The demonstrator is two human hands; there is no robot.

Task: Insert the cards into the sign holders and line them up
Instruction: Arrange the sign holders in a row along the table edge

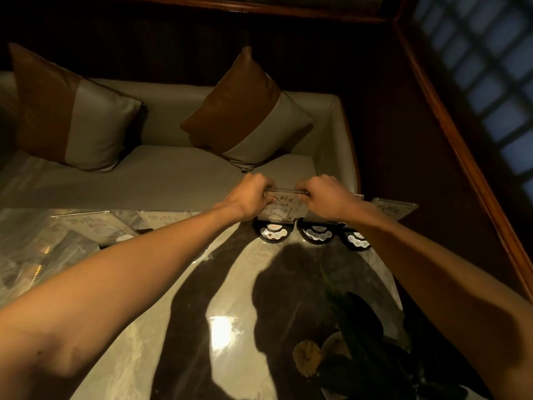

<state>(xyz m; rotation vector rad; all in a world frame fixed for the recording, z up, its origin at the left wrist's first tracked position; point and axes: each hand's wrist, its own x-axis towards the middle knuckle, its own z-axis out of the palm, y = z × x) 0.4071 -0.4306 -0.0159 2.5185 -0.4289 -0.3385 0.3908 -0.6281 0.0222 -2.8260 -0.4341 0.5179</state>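
- Here, left hand (250, 197): fingers curled over the top left corner of a clear acrylic sign holder (279, 207), thumb side toward the camera, gripping it.
- Right hand (323, 194): fingers curled over the top right corner of the same holder, gripping it; both forearms reach out across the table.
- Sign holder, held: upright at the far edge of the marble table (161, 284), between the two hands, with a printed card (281, 204) showing through it, marked with characters and "02". Its lower edge meets a black round call-button base (274, 232); whether it is seated in that base I cannot tell.
- Two further black call-button bases (317, 233) (357, 239): in a row just right of the first, close beside each other along the table's far edge.
- Second sign holder with card (393, 209): stands tilted at the far right, behind the right forearm, near the third base.
- Two more carded holders (92, 226) (163, 219): lying on the table at far left, dim and reflective; details too faint to read.
- Potted plant with a yellow flower (307, 357): near right corner of the table, dark leaves above it.
- Cream bench seat (161, 174) beyond the table, bearing two brown-and-grey cushions (75, 111) (245, 111).
- Latticed window (487, 67): upper right, framed in dark wood.
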